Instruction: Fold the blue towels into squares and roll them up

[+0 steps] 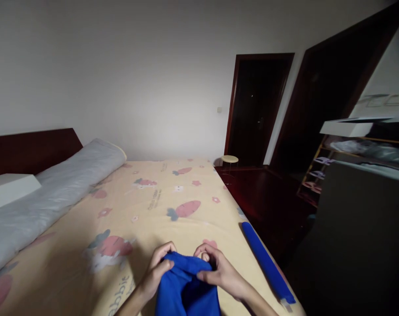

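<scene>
Blue fabric (173,285), perhaps a bag or a garment, hangs between my hands at the bottom middle of the head view. My left hand (158,267) pinches its upper left edge, thumb on the near side. On the upper right edge, my right hand (215,267) grips the cloth with thumb and curled fingers. A dark fold opens in the fabric below the right hand, and its lower part runs out of view. To the right, along the bed's edge, lies a long narrow blue roll (267,261) with a pale tag at its near end.
The bed (146,232) has a cream sheet printed with carrots and rabbits. A long grey bolster (64,184) and a white box (13,188) lie at the left. Beyond the bed's right edge stand a round stool (230,159), a shoe rack (313,175) and a dark cabinet (357,228).
</scene>
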`<state>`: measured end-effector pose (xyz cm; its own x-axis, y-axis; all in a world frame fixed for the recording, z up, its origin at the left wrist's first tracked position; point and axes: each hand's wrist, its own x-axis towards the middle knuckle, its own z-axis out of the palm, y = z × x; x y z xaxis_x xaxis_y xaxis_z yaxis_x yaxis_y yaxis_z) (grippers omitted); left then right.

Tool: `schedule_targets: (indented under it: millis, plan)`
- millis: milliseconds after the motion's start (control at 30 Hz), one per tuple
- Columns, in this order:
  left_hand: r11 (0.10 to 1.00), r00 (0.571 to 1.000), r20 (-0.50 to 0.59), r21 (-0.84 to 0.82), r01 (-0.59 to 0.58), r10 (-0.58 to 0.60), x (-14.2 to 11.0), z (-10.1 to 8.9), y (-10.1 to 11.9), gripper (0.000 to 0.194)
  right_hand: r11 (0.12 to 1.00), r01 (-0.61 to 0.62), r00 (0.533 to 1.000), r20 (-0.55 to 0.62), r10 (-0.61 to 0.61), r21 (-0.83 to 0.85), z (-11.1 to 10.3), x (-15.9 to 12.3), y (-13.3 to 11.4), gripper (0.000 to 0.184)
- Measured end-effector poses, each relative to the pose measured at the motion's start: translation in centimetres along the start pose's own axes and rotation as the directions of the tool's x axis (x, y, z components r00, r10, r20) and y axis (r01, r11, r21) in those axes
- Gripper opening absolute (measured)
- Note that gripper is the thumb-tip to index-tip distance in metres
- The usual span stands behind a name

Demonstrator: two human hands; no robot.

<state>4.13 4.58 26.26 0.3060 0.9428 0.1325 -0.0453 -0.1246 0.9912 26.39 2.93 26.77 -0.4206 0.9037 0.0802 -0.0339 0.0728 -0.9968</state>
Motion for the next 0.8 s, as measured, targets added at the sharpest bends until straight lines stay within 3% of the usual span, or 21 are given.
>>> schedule_targets:
  millis: [100, 200, 367, 467, 600, 800]
  plan:
    - [0.979, 0.996, 0.005, 0.184, -0.093, 0.094, -0.3, -1.6, 2.0, 0.012, 0.984, -0.014, 0.997, 0.066, 0.025, -0.176, -1.3, -0.6, -0.7, 0.023]
    - [0.856, 0.964, -0.108, 0.491, -0.162, 0.244, -0.5, -3.2, 3.8, 0.005, 0.959, -0.022, 1.000, -0.019, 0.018, -0.281, -2.9, -0.9, -1.4, 0.018]
    - [0.539, 0.773, -0.198, 0.816, -0.211, 0.602, -0.2, -6.9, 4.6, 0.014, 0.941, 0.014, 0.984, -0.160, -0.072, -0.337, -5.3, -1.2, -2.8, 0.011]
    - [0.413, 0.712, -0.181, 0.895, -0.167, 0.679, 0.1, -10.2, 4.2, 0.012, 0.912, -0.017, 0.968, -0.234, -0.087, -0.411, -6.7, -1.6, -3.1, 0.011]
    - [0.338, 0.715, -0.157, 0.934, -0.117, 0.681, 0.4, -15.4, 3.0, 0.011, 0.879, -0.015, 0.948, -0.288, -0.139, -0.476, -9.2, -2.2, -2.8, 0.010]
    - [0.176, 0.761, -0.083, 0.983, -0.042, 0.643, -0.1, -22.5, -0.2, 0.020, 0.845, -0.069, 0.934, -0.332, -0.133, -0.531, -12.4, -2.4, -1.7, 0.010]
